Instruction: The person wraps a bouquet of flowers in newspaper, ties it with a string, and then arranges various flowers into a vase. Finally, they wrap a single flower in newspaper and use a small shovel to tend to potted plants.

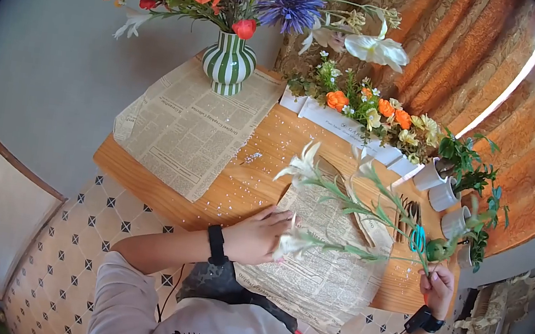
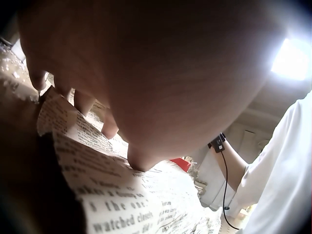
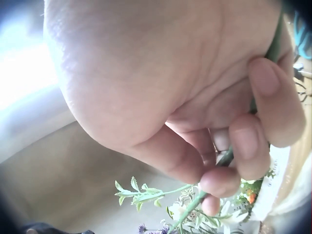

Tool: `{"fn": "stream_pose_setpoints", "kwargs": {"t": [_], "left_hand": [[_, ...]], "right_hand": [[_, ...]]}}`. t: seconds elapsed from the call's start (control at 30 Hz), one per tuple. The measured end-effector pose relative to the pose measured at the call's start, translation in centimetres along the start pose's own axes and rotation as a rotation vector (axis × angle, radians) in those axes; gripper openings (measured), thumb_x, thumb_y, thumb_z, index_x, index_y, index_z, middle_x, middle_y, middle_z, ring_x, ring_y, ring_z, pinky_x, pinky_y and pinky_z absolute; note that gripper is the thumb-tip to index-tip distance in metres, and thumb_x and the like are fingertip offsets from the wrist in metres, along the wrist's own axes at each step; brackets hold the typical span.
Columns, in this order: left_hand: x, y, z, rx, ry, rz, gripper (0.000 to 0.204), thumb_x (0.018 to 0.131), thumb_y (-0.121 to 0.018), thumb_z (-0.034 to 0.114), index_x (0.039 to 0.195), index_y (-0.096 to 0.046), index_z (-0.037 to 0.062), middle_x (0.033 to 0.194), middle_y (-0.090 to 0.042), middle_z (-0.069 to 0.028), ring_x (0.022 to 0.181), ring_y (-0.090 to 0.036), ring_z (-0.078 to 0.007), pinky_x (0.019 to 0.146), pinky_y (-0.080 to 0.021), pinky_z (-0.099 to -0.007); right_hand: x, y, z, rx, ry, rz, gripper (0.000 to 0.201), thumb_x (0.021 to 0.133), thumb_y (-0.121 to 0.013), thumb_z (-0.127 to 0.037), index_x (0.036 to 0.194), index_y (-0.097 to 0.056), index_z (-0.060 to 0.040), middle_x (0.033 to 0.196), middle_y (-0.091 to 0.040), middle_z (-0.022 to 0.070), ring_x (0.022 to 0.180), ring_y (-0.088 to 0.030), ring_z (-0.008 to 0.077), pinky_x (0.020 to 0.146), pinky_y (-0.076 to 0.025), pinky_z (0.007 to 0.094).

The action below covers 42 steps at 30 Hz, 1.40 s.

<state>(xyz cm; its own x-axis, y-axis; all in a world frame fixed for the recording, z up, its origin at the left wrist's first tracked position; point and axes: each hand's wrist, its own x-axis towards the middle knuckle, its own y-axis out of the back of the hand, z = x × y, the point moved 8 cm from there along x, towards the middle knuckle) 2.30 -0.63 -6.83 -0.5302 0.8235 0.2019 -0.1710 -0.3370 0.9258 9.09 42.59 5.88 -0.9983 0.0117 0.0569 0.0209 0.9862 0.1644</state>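
Note:
My right hand (image 1: pixel 439 287) grips the green stem (image 3: pixel 194 202) of an artificial white lily spray (image 1: pixel 370 211) near its lower end, fingers curled round it. The spray stretches leftward over a printed newspaper-style sheet (image 1: pixel 312 288), its white blossoms (image 1: pixel 300 164) toward the table's middle. On the left edge of that sheet rests my left hand (image 1: pixel 263 237), palm down, with one blossom overlapping its fingers in the head view. Close up, the left fingertips and thumb touch the printed paper (image 2: pixel 122 209). A round green object (image 1: pixel 439 249) lies just above the right hand.
A striped green-and-white vase (image 1: pixel 229 64) of mixed flowers stands on another printed sheet (image 1: pixel 184 132) at the back left. Teal-handled scissors (image 1: pixel 417 238) lie at the right. A white flower box (image 1: pixel 341 122) and small potted plants (image 1: pixel 443 193) line the far edge. White bits dot the wooden table (image 1: pixel 221 211).

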Motion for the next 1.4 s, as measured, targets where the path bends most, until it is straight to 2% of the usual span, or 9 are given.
{"fn": "stream_pose_setpoints", "kwargs": {"t": [0.13, 0.3, 0.47, 0.57, 0.73, 0.8, 0.9, 1.13, 1.4], "left_hand": [[0.0, 0.2, 0.0, -0.044, 0.010, -0.010, 0.064, 0.104, -0.063, 0.045, 0.159, -0.048, 0.0155, 0.170, -0.037, -0.0194, 0.161, -0.029, -0.0397, 0.130, -0.019, -0.0618], [0.0, 0.3, 0.0, -0.027, 0.011, -0.026, 0.063, 0.107, -0.060, 0.043, 0.163, -0.045, 0.0198, 0.173, -0.033, -0.0187, 0.162, -0.028, -0.0376, 0.131, -0.017, -0.0602], [0.1, 0.3, -0.1, -0.023, 0.021, -0.061, 0.064, 0.107, -0.060, 0.043, 0.164, -0.044, 0.0203, 0.173, -0.033, -0.0178, 0.162, -0.027, -0.0370, 0.132, -0.016, -0.0606], [0.2, 0.3, -0.1, -0.016, 0.023, -0.070, 0.064, 0.107, -0.060, 0.044, 0.164, -0.043, 0.0208, 0.173, -0.033, -0.0172, 0.162, -0.028, -0.0367, 0.132, -0.016, -0.0606], [0.3, 0.5, -0.3, 0.023, 0.012, -0.068, 0.063, 0.107, -0.060, 0.044, 0.164, -0.045, 0.0235, 0.173, -0.035, -0.0162, 0.161, -0.032, -0.0357, 0.130, -0.018, -0.0620], [0.2, 1.1, -0.6, 0.039, 0.036, -0.047, 0.062, 0.106, -0.061, 0.045, 0.163, -0.046, 0.0260, 0.171, -0.037, -0.0159, 0.160, -0.034, -0.0356, 0.129, -0.021, -0.0640], [0.0, 2.0, -1.0, 0.015, 0.068, -0.048, 0.061, 0.105, -0.062, 0.047, 0.160, -0.051, 0.0224, 0.172, -0.036, -0.0194, 0.161, -0.032, -0.0358, 0.128, -0.021, -0.0636], [-0.8, 4.4, -4.5, -0.018, 0.136, -0.131, 0.061, 0.106, -0.062, 0.045, 0.161, -0.050, 0.0238, 0.173, -0.035, -0.0178, 0.163, -0.027, -0.0352, 0.128, -0.021, -0.0642], [0.0, 5.7, -6.0, -0.088, 0.199, -0.195, 0.064, 0.105, -0.063, 0.047, 0.163, -0.047, 0.0262, 0.174, -0.035, -0.0152, 0.162, -0.029, -0.0337, 0.129, -0.022, -0.0632]], "right_hand": [[-0.5, 1.1, 0.8, 0.087, 0.014, -0.042, 0.030, 0.102, -0.065, -0.023, 0.108, -0.070, 0.0060, 0.071, -0.056, 0.0023, 0.058, -0.042, 0.0084, 0.050, -0.030, 0.0250], [-0.6, 3.2, 0.5, 0.532, 0.291, -0.090, 0.030, 0.102, -0.071, -0.022, 0.117, -0.062, 0.0025, 0.081, -0.056, 0.0042, 0.062, -0.046, 0.0100, 0.047, -0.033, 0.0252], [2.4, 1.9, -2.3, 0.856, 0.501, -0.216, 0.019, 0.115, -0.050, -0.015, 0.127, -0.055, -0.0014, 0.089, -0.039, -0.0001, 0.071, -0.034, 0.0102, 0.049, -0.026, 0.0233], [5.0, 1.4, -4.4, 0.978, 0.567, -0.092, 0.019, 0.116, -0.048, -0.015, 0.130, -0.054, -0.0027, 0.091, -0.040, -0.0005, 0.074, -0.035, 0.0098, 0.051, -0.026, 0.0230], [11.8, -1.3, -9.1, 0.943, 0.690, -0.073, 0.029, 0.115, -0.050, -0.013, 0.142, -0.053, -0.0025, 0.099, -0.048, -0.0007, 0.084, -0.042, 0.0116, 0.070, -0.040, 0.0273], [14.6, -1.3, -9.0, 0.777, 0.604, 0.117, 0.031, 0.113, -0.057, -0.014, 0.142, -0.056, -0.0048, 0.110, -0.057, -0.0011, 0.097, -0.053, 0.0114, 0.085, -0.046, 0.0293], [18.6, -1.9, -9.0, 0.624, 0.489, 0.228, 0.028, 0.110, -0.065, -0.014, 0.136, -0.060, -0.0067, 0.119, -0.064, 0.0001, 0.108, -0.060, 0.0121, 0.091, -0.051, 0.0296], [28.6, -6.1, -9.1, 0.546, 0.543, 0.267, 0.018, 0.107, -0.069, -0.011, 0.121, -0.062, -0.0019, 0.127, -0.071, 0.0189, 0.110, -0.071, 0.0216, 0.097, -0.059, 0.0323], [37.8, -14.6, -11.2, 0.411, 0.577, 0.155, 0.022, 0.108, -0.065, -0.009, 0.124, -0.062, 0.0053, 0.124, -0.073, 0.0217, 0.111, -0.075, 0.0276, 0.099, -0.062, 0.0352]]}}
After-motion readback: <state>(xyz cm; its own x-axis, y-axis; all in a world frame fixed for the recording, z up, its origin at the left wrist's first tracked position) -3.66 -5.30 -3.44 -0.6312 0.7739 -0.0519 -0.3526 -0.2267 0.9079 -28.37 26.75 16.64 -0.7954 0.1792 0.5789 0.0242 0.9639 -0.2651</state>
